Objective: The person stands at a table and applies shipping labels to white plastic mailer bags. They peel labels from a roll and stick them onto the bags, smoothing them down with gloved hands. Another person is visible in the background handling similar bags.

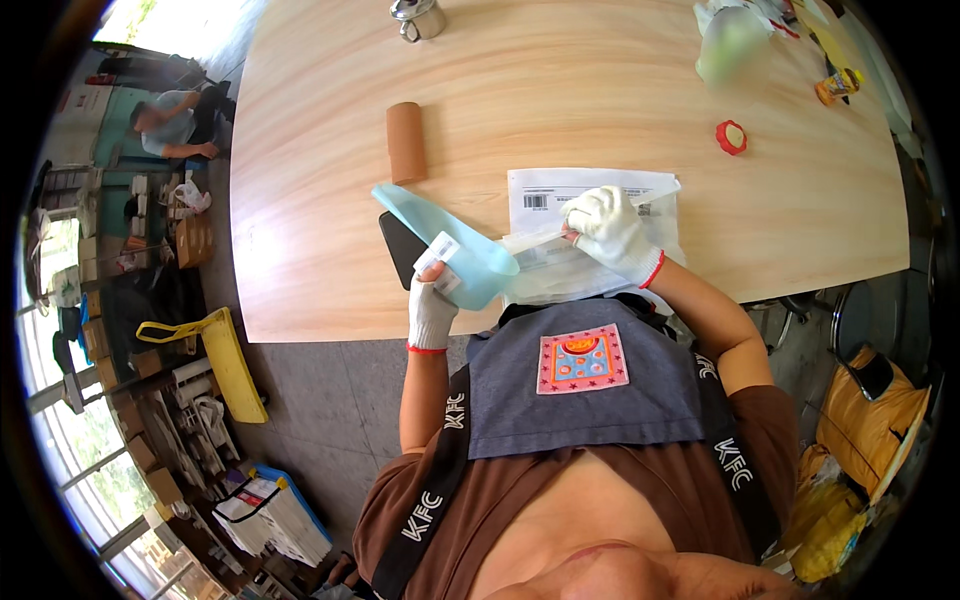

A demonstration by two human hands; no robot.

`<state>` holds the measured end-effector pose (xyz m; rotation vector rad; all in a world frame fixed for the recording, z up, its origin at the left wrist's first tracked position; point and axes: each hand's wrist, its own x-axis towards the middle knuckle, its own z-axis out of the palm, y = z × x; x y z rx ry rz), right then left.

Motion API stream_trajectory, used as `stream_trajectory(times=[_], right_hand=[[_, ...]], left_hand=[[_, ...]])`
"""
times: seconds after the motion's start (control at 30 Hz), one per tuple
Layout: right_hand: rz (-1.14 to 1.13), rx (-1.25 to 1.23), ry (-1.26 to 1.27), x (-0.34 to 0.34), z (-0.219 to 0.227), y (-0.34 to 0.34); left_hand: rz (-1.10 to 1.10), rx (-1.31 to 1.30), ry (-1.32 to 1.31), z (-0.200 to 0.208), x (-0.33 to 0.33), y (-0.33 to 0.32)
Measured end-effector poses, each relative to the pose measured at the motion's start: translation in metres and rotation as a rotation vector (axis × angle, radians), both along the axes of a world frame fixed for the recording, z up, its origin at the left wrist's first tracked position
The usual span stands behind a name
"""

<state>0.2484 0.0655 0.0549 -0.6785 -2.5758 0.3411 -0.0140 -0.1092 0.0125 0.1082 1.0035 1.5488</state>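
My left hand, in a white glove with bare fingertips showing, grips a light blue, curved, pliable-looking piece at the table's near edge. A white label lies on it under my thumb. My right hand, also gloved, is closed with its fingers bent, pinching a pale, thin strip that stretches left toward the blue piece; its exact kind is unclear. Under my right hand lies a white plastic mailing bag with a printed label and barcode. A black phone is partly hidden behind the blue piece.
Farther off on the wooden table are a brown cylinder, a metal cup, a red round-edged object, a small bottle and a plastic bag. Someone sits at far left, beyond the table.
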Motion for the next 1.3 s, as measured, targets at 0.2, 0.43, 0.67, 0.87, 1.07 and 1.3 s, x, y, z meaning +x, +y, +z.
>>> stream_trajectory(times=[0.2, 0.43, 0.67, 0.87, 1.07, 1.3], right_hand=[[-0.008, 0.072, 0.007, 0.001, -0.004, -0.005], [0.078, 0.027, 0.065, 0.008, 0.002, -0.013], [0.056, 0.055, -0.006, 0.012, -0.010, -0.023], [0.043, 0.039, 0.067, 0.012, -0.021, -0.023], [0.033, 0.027, -0.009, 0.014, -0.021, -0.027], [0.405, -0.188, -0.373, 0.014, -0.041, -0.031]], left_hand=[[0.033, 0.002, 0.094, 0.007, 0.001, 0.000], [-0.048, -0.025, 0.244, 0.019, 0.001, 0.004], [-0.035, -0.061, 0.263, 0.023, 0.005, 0.012], [-0.002, -0.055, 0.225, 0.034, -0.003, 0.011], [0.030, -0.059, 0.355, 0.053, -0.003, 0.015], [-0.066, -0.135, 0.521, 0.037, 0.034, 0.043]])
